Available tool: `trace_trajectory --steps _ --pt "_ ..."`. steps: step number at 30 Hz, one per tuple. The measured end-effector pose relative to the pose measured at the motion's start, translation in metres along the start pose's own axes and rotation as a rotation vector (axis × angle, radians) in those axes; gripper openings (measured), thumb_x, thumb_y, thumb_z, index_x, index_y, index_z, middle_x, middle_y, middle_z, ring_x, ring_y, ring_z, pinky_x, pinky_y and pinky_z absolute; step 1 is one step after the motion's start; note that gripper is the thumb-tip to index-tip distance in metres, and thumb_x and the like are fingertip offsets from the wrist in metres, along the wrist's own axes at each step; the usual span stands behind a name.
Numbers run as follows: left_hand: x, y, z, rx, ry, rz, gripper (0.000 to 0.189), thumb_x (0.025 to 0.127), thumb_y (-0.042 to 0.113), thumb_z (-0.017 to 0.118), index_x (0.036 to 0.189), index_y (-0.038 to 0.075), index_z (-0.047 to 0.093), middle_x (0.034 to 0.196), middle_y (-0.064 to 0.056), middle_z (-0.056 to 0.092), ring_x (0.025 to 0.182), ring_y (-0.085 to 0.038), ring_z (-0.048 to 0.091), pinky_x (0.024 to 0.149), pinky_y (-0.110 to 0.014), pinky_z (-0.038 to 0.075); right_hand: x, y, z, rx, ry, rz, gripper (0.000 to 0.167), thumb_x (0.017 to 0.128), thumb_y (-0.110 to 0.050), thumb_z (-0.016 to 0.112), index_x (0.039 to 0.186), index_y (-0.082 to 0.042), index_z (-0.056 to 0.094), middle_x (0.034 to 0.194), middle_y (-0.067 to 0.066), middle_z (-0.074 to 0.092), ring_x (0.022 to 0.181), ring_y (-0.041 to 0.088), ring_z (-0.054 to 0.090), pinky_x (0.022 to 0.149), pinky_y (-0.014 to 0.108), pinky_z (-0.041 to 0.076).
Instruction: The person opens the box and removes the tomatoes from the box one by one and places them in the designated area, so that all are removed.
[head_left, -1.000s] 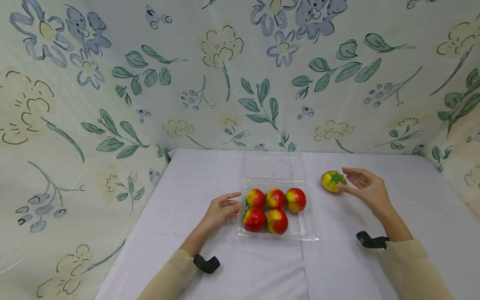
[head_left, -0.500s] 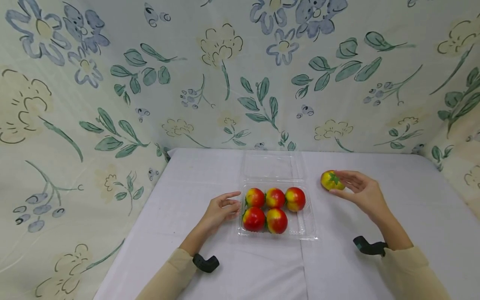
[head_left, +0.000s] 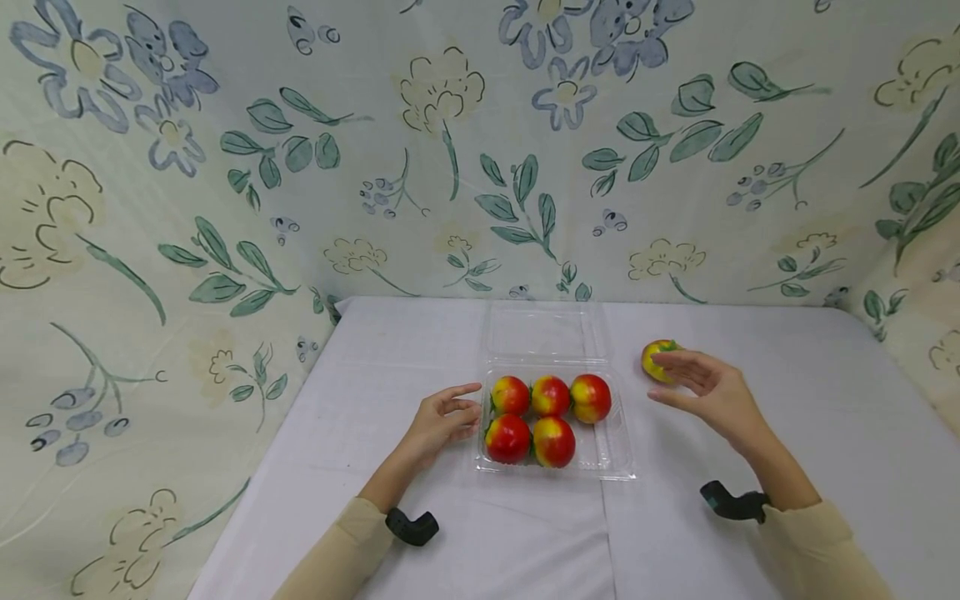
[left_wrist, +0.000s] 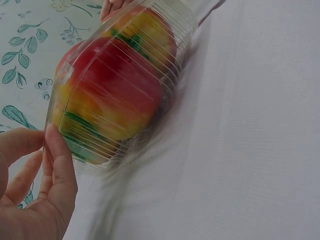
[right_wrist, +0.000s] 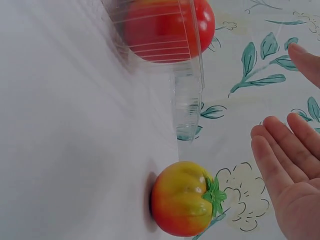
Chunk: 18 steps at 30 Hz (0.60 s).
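Note:
A clear plastic clamshell box stands with its lid folded back, holding several red-and-yellow tomatoes. At its left side, my left hand pinches the rim between thumb and fingers, as the left wrist view shows. One more tomato, yellow to orange with a green calyx, sits on the cloth right of the box. My right hand is just in front of this tomato, fingers extended and thumb apart, with nothing between them; in the head view its fingers partly cover the fruit.
A white cloth covers the table. Behind and to the left hangs a flower-printed curtain. Black curved pieces are strapped at both wrists. The front right compartment of the box bears no tomato.
My right hand has moved left and slightly toward me, passing in front of the lone tomato, which stays about where it was. My left hand keeps its place at the box.

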<state>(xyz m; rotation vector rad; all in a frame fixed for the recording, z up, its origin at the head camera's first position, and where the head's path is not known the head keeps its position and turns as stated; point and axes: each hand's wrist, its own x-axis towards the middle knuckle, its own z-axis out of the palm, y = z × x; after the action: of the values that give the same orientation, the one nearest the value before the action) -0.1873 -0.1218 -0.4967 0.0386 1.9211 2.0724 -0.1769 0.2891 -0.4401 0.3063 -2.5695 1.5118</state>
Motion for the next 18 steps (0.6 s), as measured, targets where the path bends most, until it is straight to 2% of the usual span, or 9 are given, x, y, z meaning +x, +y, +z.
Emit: trace_trajectory --steps 4,11,18 --pt "0.0 0.001 0.001 0.005 0.006 -0.003 0.044 0.094 0.005 0.069 0.137 0.005 0.059 0.104 -0.013 0.064 0.08 -0.018 0.067 0.078 -0.032 0.06 -0.003 -0.002 0.004 0.05 -0.022 0.002 0.056 0.083 -0.014 0.083 0.13 0.002 0.058 0.131 0.024 0.059 0.112 0.005 0.062 0.087 0.012 0.049" --pt "-0.001 0.001 0.001 0.0 0.008 -0.001 0.045 0.093 0.004 0.069 0.137 0.005 0.059 0.103 -0.012 0.064 0.08 -0.018 0.067 0.077 -0.033 0.06 -0.007 -0.007 0.011 0.075 -0.054 0.015 0.057 0.084 -0.017 0.082 0.132 0.0 0.057 0.132 0.023 0.059 0.116 0.013 0.062 0.088 0.015 0.05" --pt "0.0 0.001 0.001 0.01 0.01 -0.002 0.044 0.093 0.006 0.07 0.137 0.006 0.06 0.104 -0.012 0.065 0.081 -0.018 0.067 0.078 -0.033 0.06 -0.012 -0.009 0.017 0.101 -0.086 0.0 0.054 0.084 -0.015 0.082 0.131 -0.001 0.059 0.13 0.023 0.061 0.111 0.001 0.062 0.087 0.018 0.052"
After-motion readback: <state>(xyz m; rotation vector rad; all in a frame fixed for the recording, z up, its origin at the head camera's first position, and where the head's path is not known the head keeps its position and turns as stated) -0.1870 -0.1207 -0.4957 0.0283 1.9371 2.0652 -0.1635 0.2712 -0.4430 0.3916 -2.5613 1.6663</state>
